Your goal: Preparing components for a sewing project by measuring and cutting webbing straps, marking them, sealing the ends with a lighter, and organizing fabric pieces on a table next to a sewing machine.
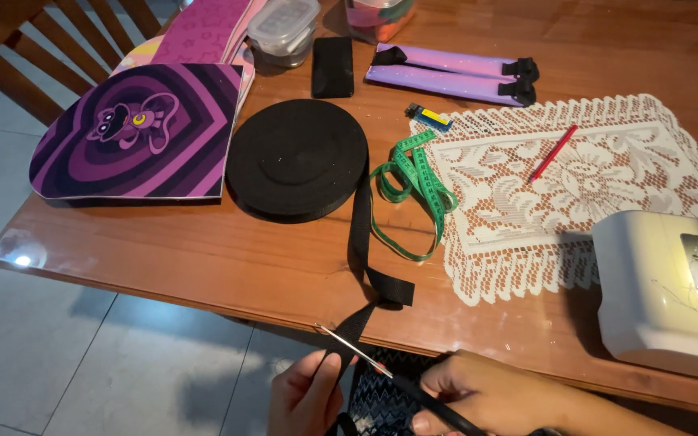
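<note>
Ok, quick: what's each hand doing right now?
Left hand: closed on the flat black webbing strap, pinching it taut.
Right hand: closed on the black-handled metal scissors, blades across the strap.

Just the one camera here, worn on the head, looking steeply down and forward over the near edge of a wooden table (203,258). Both hands sit close at 6 o'clock, the tabletop runs off toward 12, floor tiles at 8.
</note>
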